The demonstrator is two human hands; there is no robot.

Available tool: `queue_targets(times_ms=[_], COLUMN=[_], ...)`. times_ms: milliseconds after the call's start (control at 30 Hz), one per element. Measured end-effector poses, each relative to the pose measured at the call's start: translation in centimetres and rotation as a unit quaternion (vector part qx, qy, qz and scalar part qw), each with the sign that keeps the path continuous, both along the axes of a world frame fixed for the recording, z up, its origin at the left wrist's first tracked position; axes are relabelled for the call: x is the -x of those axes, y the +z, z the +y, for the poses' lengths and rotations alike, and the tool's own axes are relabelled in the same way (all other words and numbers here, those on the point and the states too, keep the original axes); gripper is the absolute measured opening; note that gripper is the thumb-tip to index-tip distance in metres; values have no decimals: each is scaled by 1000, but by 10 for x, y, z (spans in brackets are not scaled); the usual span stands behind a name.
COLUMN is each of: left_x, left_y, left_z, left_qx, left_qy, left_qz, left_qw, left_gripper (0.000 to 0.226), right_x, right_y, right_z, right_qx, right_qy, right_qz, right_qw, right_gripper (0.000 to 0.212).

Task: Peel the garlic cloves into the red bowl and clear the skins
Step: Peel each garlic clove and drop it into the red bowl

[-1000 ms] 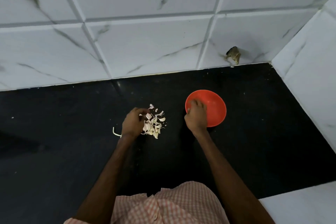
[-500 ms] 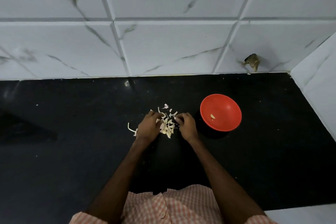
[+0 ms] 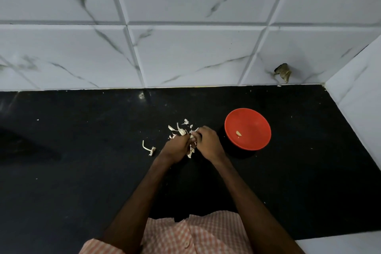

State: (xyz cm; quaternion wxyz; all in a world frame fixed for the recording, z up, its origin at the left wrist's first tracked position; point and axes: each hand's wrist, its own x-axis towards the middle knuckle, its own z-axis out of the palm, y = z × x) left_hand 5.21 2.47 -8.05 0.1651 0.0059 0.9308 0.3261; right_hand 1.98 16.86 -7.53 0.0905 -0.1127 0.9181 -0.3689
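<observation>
Right hand (image 3: 208, 143) has met left hand (image 3: 177, 147) over garlic skins (image 3: 181, 130), curled fingers (image 3: 199, 130) seemingly pinching some.

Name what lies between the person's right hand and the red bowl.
Head view: only bare black counter separates the right hand from the red bowl; nothing sits in that gap. The garlic skins lie on the hand's other side.

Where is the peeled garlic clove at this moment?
In the head view, the peeled garlic clove lies inside the red bowl, left of its middle; the bowl stands on the black counter, right of the right hand.
</observation>
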Motion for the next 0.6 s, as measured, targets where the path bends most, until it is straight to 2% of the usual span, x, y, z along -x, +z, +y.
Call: queue_targets(times_ms=[133, 200, 233, 333, 467, 600], left_x=[2, 2, 1, -2, -3, -6], left_y=[2, 3, 4, 7, 15, 20], left_z=[-5, -4, -1, 8, 8, 3], left_qx=[-45, -129, -198, -387, -451, -525], left_qy=[41, 58, 76, 146, 189, 185], left_qz=[2, -7, -17, -52, -117, -189], left_qw=[998, 990, 977, 909, 865, 809], left_gripper=[42, 47, 49, 52, 54, 55], right_x=[-1, -3, -4, -3, 2, 3], right_y=[10, 15, 16, 22, 33, 39], right_z=[-5, -7, -8, -12, -14, -14], right_qx=[25, 46, 46, 62, 72, 127], right_qy=[-18, -31, -31, -40, -52, -61], right_qz=[-54, -84, -88, -80, -58, -96], right_qw=[998, 995, 995, 994, 994, 985], right_gripper=[33, 38, 38, 35, 43, 47])
